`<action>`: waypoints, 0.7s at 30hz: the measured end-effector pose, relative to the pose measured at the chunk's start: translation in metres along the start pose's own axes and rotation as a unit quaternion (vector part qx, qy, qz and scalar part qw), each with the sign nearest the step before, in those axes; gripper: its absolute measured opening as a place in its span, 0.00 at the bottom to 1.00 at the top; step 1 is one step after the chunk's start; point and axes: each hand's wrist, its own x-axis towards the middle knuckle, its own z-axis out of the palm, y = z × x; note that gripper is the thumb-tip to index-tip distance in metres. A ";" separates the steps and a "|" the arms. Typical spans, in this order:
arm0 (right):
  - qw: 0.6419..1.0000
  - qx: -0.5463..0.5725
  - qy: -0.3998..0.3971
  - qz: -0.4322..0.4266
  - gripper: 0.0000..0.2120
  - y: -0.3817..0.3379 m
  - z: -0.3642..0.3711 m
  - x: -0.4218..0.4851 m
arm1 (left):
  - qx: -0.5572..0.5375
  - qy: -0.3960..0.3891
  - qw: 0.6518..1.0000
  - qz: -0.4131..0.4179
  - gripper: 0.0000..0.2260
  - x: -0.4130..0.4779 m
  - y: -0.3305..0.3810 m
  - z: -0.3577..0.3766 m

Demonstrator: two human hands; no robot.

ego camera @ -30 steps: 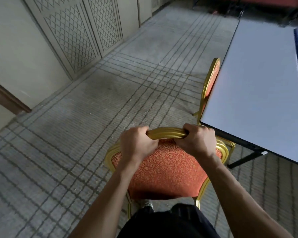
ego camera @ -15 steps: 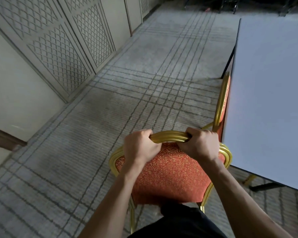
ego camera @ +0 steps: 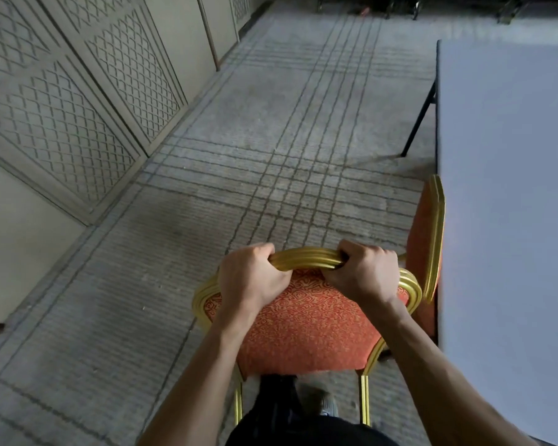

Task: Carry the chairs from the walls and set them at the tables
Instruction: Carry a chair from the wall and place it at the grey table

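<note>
Left hand [ego camera: 250, 278] and right hand [ego camera: 364, 272] each grip the gold-framed chair [ego camera: 303, 326] by its top rail; a second chair [ego camera: 427, 239] stands just right, against the desk [ego camera: 509, 220].

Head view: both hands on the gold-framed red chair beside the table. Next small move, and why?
Probably turn the gold-framed red patterned chair rightward and set it against the edge of the pale grey table. The left hand and the right hand both grip its top rail, and it is just beside a matching red and gold chair already at that edge.
</note>
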 end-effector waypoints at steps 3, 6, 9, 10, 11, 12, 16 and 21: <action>1.000 -0.010 0.016 0.004 0.19 0.001 0.028 0.044 | -0.012 -0.009 1.000 0.016 0.15 0.054 -0.017 0.021; 0.999 -0.018 0.024 0.012 0.19 -0.003 0.054 0.091 | -0.022 -0.017 0.999 0.031 0.15 0.111 -0.033 0.034; 0.999 -0.019 0.029 0.035 0.17 -0.008 0.066 0.131 | -0.031 -0.028 0.997 0.057 0.15 0.164 -0.043 0.041; 0.998 -0.021 0.038 0.039 0.16 -0.008 0.070 0.144 | -0.034 -0.027 0.997 0.067 0.15 0.181 -0.044 0.043; 0.998 -0.021 0.040 0.050 0.16 -0.009 0.073 0.159 | -0.039 -0.034 0.996 0.076 0.15 0.201 -0.045 0.044; 0.997 -0.021 0.045 0.055 0.16 -0.009 0.074 0.168 | -0.044 -0.029 0.995 0.087 0.16 0.213 -0.043 0.043; 0.993 -0.032 0.061 0.095 0.18 0.006 0.086 0.206 | -0.068 -0.015 0.985 0.161 0.17 0.271 -0.035 0.055; 0.987 -0.033 0.071 0.137 0.17 0.040 0.115 0.256 | -0.087 -0.022 0.973 0.214 0.17 0.346 -0.020 0.089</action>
